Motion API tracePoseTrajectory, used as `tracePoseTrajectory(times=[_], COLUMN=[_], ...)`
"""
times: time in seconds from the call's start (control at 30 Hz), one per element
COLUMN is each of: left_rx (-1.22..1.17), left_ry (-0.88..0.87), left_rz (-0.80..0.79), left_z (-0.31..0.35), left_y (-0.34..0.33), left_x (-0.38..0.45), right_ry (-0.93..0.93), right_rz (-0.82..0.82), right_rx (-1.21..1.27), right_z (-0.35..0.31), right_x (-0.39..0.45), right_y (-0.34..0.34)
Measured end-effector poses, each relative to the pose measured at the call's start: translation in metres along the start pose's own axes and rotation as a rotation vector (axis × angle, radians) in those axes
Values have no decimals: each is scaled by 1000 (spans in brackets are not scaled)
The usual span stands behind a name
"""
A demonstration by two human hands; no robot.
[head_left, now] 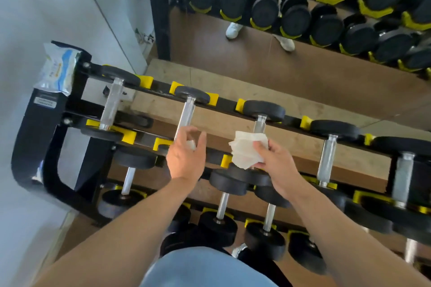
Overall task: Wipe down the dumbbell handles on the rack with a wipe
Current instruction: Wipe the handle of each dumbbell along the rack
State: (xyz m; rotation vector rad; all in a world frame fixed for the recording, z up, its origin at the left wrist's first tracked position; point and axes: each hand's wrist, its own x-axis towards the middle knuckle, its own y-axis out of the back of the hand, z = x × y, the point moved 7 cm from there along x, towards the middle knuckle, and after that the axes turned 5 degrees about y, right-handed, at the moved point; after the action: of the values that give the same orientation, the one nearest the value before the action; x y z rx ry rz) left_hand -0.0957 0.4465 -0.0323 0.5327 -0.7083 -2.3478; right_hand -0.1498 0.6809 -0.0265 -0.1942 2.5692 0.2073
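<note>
A black rack (32, 137) with yellow cradles holds dumbbells with chrome handles on three tiers. My right hand (277, 163) grips a crumpled white wipe (247, 150) just below the third top-tier handle (260, 123). My left hand (186, 158) hovers with curled fingers at the near end of the second top-tier handle (186, 112), and a small white scrap (191, 145) shows between its fingers. The first handle (112, 105) lies to the left, and another handle (327, 158) to the right.
A pack of wipes (57, 70) sits on the rack's left end post. A white wall (46, 7) runs along the left. A mirror (303, 58) behind the rack reflects dumbbells and white shoes. Lower tiers hold more dumbbells (221, 207).
</note>
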Motion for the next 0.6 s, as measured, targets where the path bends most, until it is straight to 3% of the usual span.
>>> tracePoseTrajectory(times=[0.1,0.17,0.33,0.47,0.6], left_rx=[-166,-302,-438,-342,-269], left_ry=[129,190,265,316,289], left_rz=[-219,-279,-210,-131,-157], left_z=[20,36,57,54,55], left_y=[-48,-71,-94,-97,-97], left_x=[-48,-76,-125,-134,-129], right_ry=[4,4,-17,65,117], right_rz=[-76,-120,-203,-190,-187], right_rx=[84,100,54,-148,-230], right_z=[7,8,15,13,9], right_x=[-9,-14,-18,-19,-16], right_y=[20,36,72,94,100])
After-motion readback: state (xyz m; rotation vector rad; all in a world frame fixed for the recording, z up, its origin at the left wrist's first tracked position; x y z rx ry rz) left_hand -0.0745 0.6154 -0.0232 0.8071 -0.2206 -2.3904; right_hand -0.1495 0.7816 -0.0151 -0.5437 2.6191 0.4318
